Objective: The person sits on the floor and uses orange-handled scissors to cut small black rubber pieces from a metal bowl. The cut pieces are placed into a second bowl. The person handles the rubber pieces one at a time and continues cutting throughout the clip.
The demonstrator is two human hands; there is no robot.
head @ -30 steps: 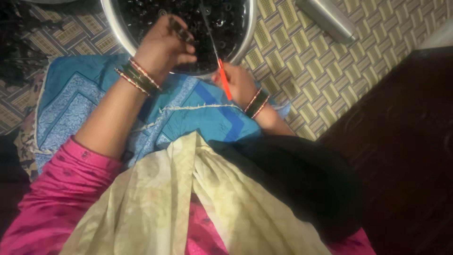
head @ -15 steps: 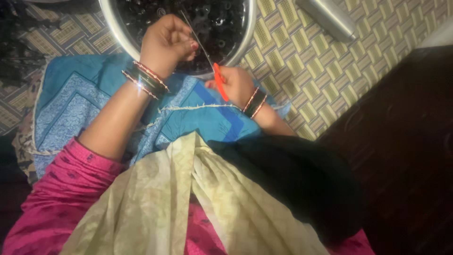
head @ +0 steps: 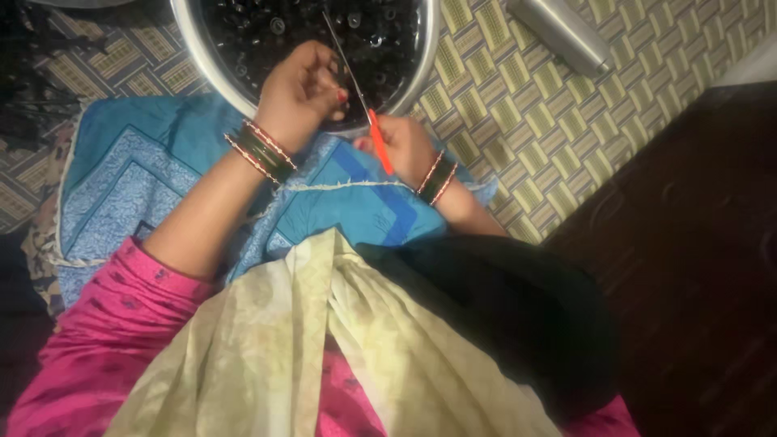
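Nearest the camera: cream scarf point(head: 340, 348) and pink sleeve point(head: 105, 340) over the lap, blue patterned cloth point(head: 162, 186) beyond.

At 12 o'clock from the lap, the right hand point(head: 405, 146) is clenched around the orange handle of a thin needle tool point(head: 364, 101), whose metal shaft points into the steel bowl point(head: 425, 65) of dark beads point(head: 267, 32).

The left hand point(head: 299, 93) is pinched closed at the bowl's rim, just beside the shaft; what it grips cannot be told.

Judgement: keeping the shaft low and steady and feeding beads singly would serve best.

At 2 o'clock, a metal cylinder point(head: 558, 32) lies on the woven mat point(head: 518, 121).
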